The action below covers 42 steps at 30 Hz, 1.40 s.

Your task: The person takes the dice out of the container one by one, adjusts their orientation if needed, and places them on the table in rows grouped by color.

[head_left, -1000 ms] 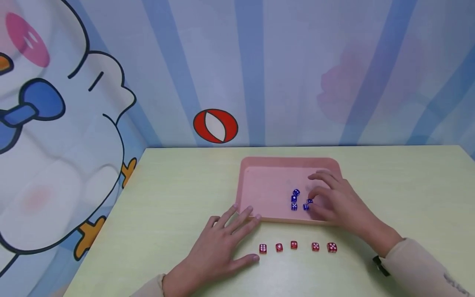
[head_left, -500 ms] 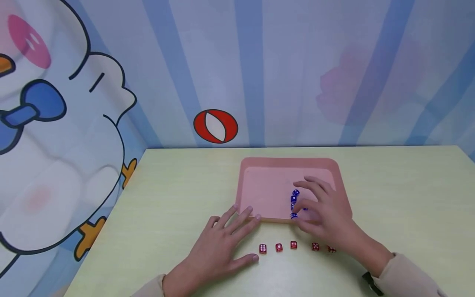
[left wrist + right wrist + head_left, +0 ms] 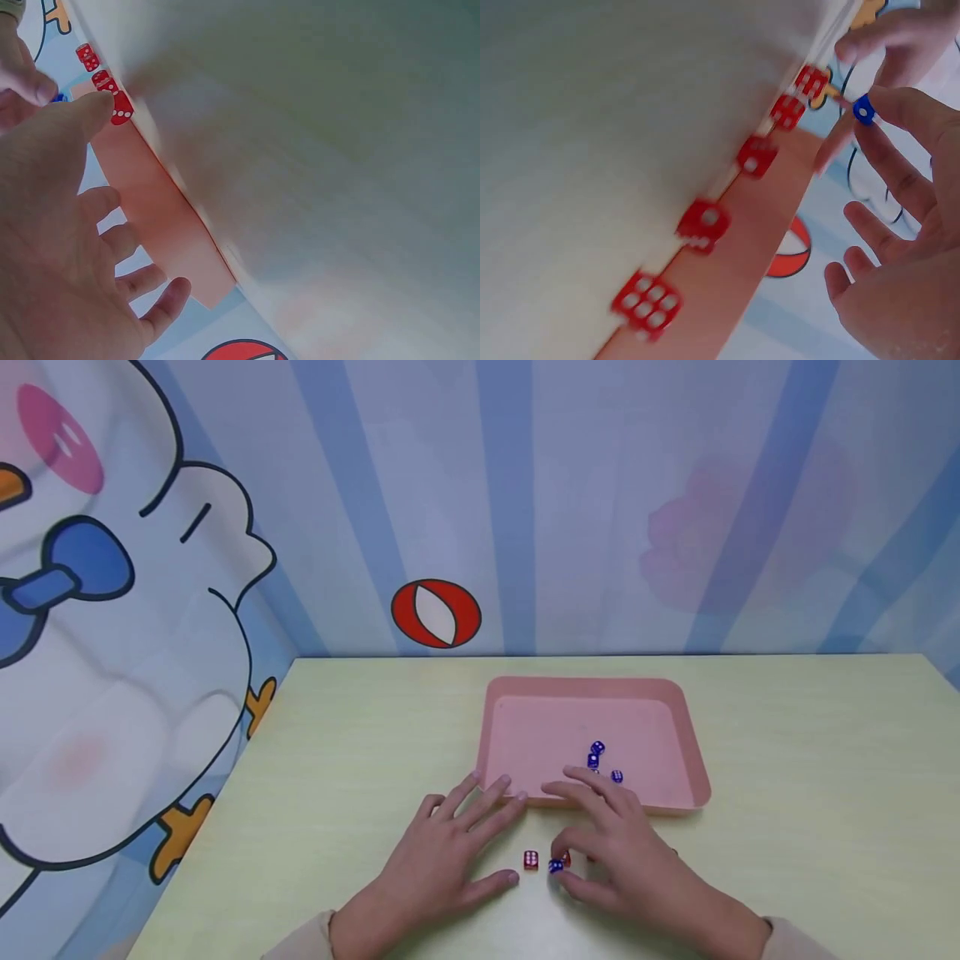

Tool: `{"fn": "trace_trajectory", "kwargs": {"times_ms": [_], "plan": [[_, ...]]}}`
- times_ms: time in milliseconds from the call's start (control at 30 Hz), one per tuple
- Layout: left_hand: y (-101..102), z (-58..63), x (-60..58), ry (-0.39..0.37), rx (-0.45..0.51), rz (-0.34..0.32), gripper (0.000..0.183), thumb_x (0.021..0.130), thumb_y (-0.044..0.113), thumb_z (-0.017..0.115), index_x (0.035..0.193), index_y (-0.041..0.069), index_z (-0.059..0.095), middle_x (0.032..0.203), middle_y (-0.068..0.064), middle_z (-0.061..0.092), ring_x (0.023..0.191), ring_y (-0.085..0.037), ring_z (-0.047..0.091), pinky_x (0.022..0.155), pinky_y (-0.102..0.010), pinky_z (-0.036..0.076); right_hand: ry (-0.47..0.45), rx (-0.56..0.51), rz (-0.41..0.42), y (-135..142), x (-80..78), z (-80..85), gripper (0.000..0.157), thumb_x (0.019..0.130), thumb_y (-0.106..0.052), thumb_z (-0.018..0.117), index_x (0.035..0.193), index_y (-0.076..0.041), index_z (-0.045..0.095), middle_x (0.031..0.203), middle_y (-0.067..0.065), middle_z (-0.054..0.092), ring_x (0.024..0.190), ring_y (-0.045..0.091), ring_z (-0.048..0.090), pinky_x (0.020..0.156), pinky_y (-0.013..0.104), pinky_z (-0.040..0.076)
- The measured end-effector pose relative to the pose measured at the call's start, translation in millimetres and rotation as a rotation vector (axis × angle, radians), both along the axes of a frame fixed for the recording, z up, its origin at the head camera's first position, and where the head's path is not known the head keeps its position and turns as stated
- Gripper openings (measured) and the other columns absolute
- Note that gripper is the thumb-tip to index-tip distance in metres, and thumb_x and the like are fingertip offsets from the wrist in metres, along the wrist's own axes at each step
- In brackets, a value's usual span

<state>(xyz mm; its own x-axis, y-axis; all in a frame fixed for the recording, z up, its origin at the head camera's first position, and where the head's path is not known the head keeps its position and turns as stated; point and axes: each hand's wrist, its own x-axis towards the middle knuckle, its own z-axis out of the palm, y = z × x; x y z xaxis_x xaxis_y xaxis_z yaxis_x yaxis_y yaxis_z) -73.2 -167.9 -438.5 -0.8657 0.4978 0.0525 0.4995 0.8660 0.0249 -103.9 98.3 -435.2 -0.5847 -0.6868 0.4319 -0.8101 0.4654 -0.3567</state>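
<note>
Head view: the right hand (image 3: 611,852) pinches a blue die (image 3: 555,866) (left hand (image 3: 444,853) spread open) near a red die (image 3: 531,860).

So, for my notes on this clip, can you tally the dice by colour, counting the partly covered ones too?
Red dice: 5
Blue dice: 5 (4 in the pink tray, one of them mostly hidden; 1 pinched in the right hand)
Total in sight: 10

Leftmost red die (image 3: 531,860) showing six white pips, held blue die (image 3: 864,111) showing one pip on a face
</note>
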Motion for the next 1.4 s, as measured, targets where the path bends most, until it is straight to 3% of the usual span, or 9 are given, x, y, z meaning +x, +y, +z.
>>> {"fn": "trace_trajectory", "kwargs": {"times_ms": [433, 667, 900, 1267, 1400], "plan": [[-1, -0.8, -1.8, 0.055, -0.052, -0.017, 0.066, 0.105, 0.06, 0.054, 0.163, 0.03, 0.044, 0.173, 0.003, 0.034, 0.158, -0.031, 0.034, 0.104, -0.05, 0.047, -0.042, 0.182, 0.038, -23, 19.6, 2.0, 0.014, 0.086, -0.031, 0.087, 0.09, -0.032, 0.074, 0.165, 0.004, 0.043, 0.155, 0.035, 0.032, 0.113, 0.064, 0.037], [-1, -1.8, -0.2, 0.069, -0.058, -0.018, 0.063, 0.105, 0.059, 0.055, 0.16, 0.03, 0.049, 0.172, 0.003, 0.036, 0.157, -0.031, 0.037, 0.101, -0.048, 0.048, -0.185, 0.258, 0.042, -32, 22.1, 3.6, 0.015, 0.086, -0.034, 0.088, 0.088, -0.033, 0.074, 0.168, 0.002, 0.039, 0.158, 0.032, 0.025, 0.122, 0.06, 0.028], [-1, -0.7, 0.0, 0.074, -0.042, -0.017, 0.061, 0.105, 0.057, 0.056, 0.159, 0.029, 0.051, 0.172, 0.002, 0.037, 0.156, -0.031, 0.038, 0.101, -0.049, 0.048, -0.204, 0.312, 0.031, -32, 21.6, 5.9, 0.014, 0.086, -0.036, 0.089, 0.09, -0.028, 0.078, 0.17, 0.002, 0.036, 0.159, 0.032, 0.022, 0.123, 0.059, 0.027], [-1, -2.0, 0.8, 0.102, -0.044, -0.019, 0.06, 0.106, 0.057, 0.055, 0.159, 0.028, 0.051, 0.172, 0.002, 0.037, 0.155, -0.03, 0.039, 0.1, -0.048, 0.048, -0.175, 0.297, 0.024, -33, 22.5, 6.1, 0.017, 0.087, -0.039, 0.088, 0.09, -0.027, 0.077, 0.169, 0.003, 0.038, 0.159, 0.032, 0.024, 0.123, 0.059, 0.029], [-1, -2.0, 0.3, 0.103, -0.055, -0.022, 0.06, 0.106, 0.057, 0.054, 0.159, 0.028, 0.052, 0.172, 0.003, 0.037, 0.155, -0.03, 0.038, 0.101, -0.048, 0.048, -0.144, 0.227, -0.006, -30, 21.2, 7.0, 0.014, 0.09, -0.041, 0.084, 0.091, -0.03, 0.074, 0.164, 0.002, 0.044, 0.158, 0.032, 0.028, 0.121, 0.061, 0.031]]}}
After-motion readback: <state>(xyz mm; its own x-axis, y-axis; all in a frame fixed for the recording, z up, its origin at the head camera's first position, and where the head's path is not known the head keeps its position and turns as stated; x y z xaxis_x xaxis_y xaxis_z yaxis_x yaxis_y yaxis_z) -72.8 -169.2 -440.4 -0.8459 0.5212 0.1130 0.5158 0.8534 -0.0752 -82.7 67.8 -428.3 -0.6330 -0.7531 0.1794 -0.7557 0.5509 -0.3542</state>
